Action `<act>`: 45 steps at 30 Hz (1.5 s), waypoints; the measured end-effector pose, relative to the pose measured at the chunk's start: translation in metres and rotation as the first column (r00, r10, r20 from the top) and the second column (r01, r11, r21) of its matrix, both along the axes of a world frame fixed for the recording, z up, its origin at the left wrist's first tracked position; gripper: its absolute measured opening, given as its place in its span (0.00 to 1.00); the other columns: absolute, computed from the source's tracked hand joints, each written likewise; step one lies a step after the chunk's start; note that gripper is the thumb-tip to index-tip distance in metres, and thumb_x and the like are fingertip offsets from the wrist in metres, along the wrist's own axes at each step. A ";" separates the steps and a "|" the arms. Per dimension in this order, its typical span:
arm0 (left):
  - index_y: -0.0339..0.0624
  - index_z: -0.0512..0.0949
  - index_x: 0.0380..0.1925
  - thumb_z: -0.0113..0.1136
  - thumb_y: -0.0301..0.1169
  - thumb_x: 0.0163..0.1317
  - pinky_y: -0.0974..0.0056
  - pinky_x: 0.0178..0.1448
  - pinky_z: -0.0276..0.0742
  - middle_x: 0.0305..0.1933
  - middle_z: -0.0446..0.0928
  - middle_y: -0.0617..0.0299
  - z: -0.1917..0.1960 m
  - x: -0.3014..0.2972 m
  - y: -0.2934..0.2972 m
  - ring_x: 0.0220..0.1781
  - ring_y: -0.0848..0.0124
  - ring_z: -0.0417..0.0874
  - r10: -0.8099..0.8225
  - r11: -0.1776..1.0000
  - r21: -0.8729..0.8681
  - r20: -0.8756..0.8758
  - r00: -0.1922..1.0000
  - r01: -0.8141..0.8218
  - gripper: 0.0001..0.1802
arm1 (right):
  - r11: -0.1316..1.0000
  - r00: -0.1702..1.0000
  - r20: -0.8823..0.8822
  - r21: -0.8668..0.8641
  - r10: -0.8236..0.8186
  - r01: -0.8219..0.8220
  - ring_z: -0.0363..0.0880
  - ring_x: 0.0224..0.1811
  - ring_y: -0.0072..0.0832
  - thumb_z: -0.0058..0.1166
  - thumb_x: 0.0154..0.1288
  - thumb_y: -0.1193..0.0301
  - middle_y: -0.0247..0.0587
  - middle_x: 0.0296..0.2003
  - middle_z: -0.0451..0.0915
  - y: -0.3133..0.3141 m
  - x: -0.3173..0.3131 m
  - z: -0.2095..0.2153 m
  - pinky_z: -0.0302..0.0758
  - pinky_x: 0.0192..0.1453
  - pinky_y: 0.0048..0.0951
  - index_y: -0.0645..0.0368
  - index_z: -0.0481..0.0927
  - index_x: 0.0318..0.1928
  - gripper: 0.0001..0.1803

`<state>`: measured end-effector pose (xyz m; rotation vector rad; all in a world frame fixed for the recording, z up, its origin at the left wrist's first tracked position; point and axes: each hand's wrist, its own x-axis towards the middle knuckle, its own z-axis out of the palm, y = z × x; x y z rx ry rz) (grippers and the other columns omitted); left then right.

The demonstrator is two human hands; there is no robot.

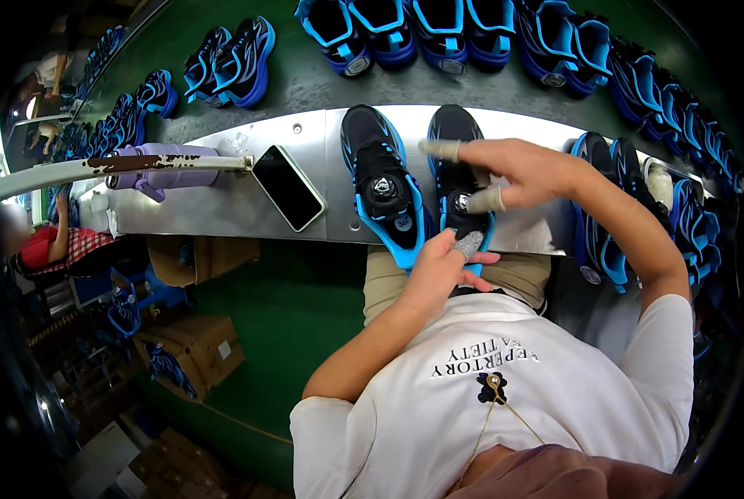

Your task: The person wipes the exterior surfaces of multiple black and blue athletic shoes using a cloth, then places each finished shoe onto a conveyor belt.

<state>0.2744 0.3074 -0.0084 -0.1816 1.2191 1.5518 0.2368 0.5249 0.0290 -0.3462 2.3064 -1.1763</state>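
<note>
Two black-and-blue sneakers with round dials stand side by side on the metal bench, toes pointing away from me. The right-hand sneaker [455, 133] has my left hand [445, 270] at its heel, fingers bent against the collar, one wearing a grey finger cover. Above that shoe hovers my right hand [517, 170], slightly blurred, its thumb and a finger spread apart; both wear pale finger covers. The thumb tip is close to the dial; whether it touches cannot be made out. Beside them, the left-hand sneaker [370, 137] stands untouched.
A phone [289, 190] and a lilac bottle [172, 170] lie on the bench at left, by a chipped white metal bar [81, 170]. Several more sneakers [443, 33] line the green surface beyond. Other sneakers [596, 208] stand at right. Cardboard boxes [197, 349] sit at lower left.
</note>
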 end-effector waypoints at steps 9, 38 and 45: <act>0.27 0.69 0.50 0.39 0.23 0.68 0.63 0.31 0.86 0.49 0.77 0.46 -0.007 0.011 0.008 0.49 0.59 0.84 0.093 0.996 0.012 -0.027 0.995 -0.092 0.15 | 0.985 0.890 -0.450 0.173 0.078 0.002 0.75 0.27 0.42 0.57 0.56 0.68 0.41 0.24 0.71 -0.044 0.041 -0.036 0.72 0.31 0.43 0.30 0.69 0.66 0.35; 0.28 0.66 0.55 0.33 0.19 0.66 0.60 0.42 0.85 0.57 0.72 0.50 0.005 0.005 0.006 0.58 0.52 0.79 0.085 0.995 0.043 0.134 0.987 -0.092 0.19 | 0.996 0.991 -0.129 -0.083 0.028 -0.039 0.66 0.28 0.28 0.57 0.60 0.64 0.41 0.40 0.77 0.004 0.013 -0.021 0.71 0.37 0.31 0.42 0.59 0.74 0.40; 0.28 0.64 0.56 0.34 0.18 0.66 0.60 0.41 0.85 0.57 0.71 0.50 -0.001 0.013 0.012 0.57 0.54 0.80 0.158 0.985 0.049 0.102 0.982 -0.163 0.19 | 0.979 0.935 -0.355 0.192 0.000 0.073 0.76 0.32 0.34 0.50 0.69 0.64 0.43 0.30 0.74 -0.040 0.051 -0.034 0.74 0.37 0.36 0.32 0.68 0.68 0.27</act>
